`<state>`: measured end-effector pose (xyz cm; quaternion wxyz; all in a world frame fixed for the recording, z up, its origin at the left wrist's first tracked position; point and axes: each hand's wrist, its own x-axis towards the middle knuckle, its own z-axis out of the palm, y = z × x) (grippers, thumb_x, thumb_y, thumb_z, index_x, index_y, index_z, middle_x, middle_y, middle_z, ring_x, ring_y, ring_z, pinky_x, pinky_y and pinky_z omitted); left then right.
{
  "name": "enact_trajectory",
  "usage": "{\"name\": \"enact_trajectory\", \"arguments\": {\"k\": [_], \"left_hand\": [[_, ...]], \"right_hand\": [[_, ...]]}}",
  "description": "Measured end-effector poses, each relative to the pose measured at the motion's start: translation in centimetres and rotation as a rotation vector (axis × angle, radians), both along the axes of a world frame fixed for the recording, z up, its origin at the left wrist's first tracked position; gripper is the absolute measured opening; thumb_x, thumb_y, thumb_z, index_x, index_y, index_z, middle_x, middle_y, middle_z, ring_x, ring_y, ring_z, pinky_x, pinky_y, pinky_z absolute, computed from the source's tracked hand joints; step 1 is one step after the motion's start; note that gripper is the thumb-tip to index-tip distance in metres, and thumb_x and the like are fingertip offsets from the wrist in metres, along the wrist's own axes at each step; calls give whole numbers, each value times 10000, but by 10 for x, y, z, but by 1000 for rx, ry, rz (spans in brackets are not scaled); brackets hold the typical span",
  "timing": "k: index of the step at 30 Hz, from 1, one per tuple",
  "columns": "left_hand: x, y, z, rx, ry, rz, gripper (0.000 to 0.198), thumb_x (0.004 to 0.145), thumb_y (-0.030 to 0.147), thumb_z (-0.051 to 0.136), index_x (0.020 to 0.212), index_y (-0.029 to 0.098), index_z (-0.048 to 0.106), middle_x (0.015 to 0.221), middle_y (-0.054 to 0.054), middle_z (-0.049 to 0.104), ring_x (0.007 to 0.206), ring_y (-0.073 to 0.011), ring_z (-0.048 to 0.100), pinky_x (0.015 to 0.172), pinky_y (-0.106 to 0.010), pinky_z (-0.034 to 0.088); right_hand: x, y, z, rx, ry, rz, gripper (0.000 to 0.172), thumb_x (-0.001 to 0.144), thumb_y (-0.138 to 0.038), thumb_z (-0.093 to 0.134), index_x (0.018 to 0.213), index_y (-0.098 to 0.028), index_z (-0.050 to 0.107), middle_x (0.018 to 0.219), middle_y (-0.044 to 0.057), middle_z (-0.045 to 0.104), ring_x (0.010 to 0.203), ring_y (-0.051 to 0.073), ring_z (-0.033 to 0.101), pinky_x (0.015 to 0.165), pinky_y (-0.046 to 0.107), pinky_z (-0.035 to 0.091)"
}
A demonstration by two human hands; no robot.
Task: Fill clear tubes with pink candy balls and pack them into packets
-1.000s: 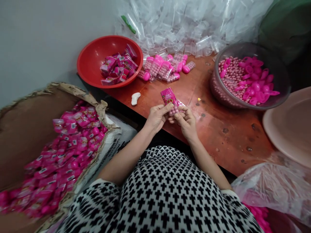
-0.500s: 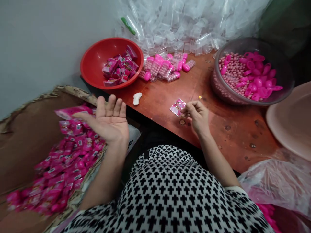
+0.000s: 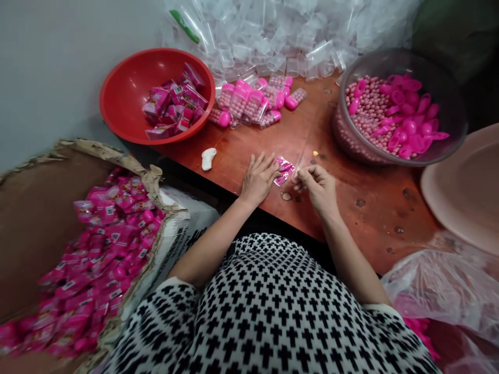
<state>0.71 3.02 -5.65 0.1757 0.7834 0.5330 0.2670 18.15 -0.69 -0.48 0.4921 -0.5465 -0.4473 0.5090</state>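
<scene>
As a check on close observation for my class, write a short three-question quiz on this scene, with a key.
1. Fill in the blank: the red bowl holds pink ____.
2. Multiple choice: the loose pink beads lie in A the red bowl, B the clear bowl, or C the box.
3. True or false: the small packet lies on the table between the left hand and the right hand.

Key: 1 packets; 2 B; 3 true.

A plain pale gray wall [image 3: 50, 72] rises behind a wooden table [image 3: 374, 218], whose reddish-brown top is scuffed, stained and faintly shiny under soft, even light. Dark green cloth [image 3: 448, 36] hangs in the far right corner, and a dark gap [image 3: 280, 223] shows below the table's near edge.
</scene>
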Motion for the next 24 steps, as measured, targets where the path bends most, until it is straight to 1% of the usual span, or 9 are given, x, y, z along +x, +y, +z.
{"name": "enact_trajectory", "arguments": {"k": [3,6,9,12,15,17,20,22,24], "left_hand": [[-1,-3,2,-25,-207,27,195,911,248,664,1083,238,755,1415,-99,626,1419,-285,491,1225,-596,261],[5,-12,12,-72,-450,77,191,874,219,704,1047,264,770,1381,-79,655,1406,-264,509,1237,-556,252],[10,-22,27,-159,-657,108,267,838,236,740,1102,277,759,1353,-63,677,1366,-244,552,1229,-488,304],[9,-26,41,-402,-966,194,442,770,391,809,1180,247,728,1253,-88,729,1169,-241,685,1062,-401,512],[2,-25,50,-773,-1213,177,491,664,516,855,978,146,778,960,-108,786,834,-216,750,806,-339,615],[-3,-23,53,-920,-1270,151,473,583,493,903,823,105,780,812,-100,770,716,-187,731,737,-314,621],[-9,-22,56,-935,-1324,255,441,496,401,952,739,82,769,725,-81,747,652,-155,711,697,-275,620],[-12,-22,56,-919,-1362,349,417,470,350,964,706,75,756,698,-72,738,614,-140,698,645,-249,612],[-15,-21,55,-911,-1406,429,391,460,308,968,679,77,739,671,-58,728,579,-128,682,584,-229,596]], "right_hand": [[-2,6,-9,9,-8,-54,398,759,-568,763,848,-214,604,754,-15,670,639,105,623,548,218,507],[-9,13,-16,3,71,-59,519,680,-544,834,1015,-249,570,887,-15,665,738,120,639,617,242,541],[-14,20,-15,-8,136,0,549,681,-521,839,1058,-257,539,799,-45,638,663,115,608,623,259,537],[-13,26,-5,-13,169,67,526,676,-480,838,1048,-251,546,741,-57,644,634,116,606,621,260,523],[-9,33,8,-44,116,249,490,661,-392,835,1037,-228,567,679,-71,635,592,109,584,588,243,486],[-6,41,14,-59,8,386,435,683,-342,799,1039,-206,587,619,-87,597,553,104,550,549,227,442],[-4,67,20,-28,-256,480,297,768,-321,714,1014,-176,631,658,-42,633,598,135,583,584,256,462],[-4,97,22,76,-539,397,185,850,-261,617,995,-156,659,820,44,711,747,184,651,720,322,515],[-3,134,23,213,-881,260,261,886,-130,484,1069,-138,669,1067,128,728,990,241,662,925,402,493]]}}
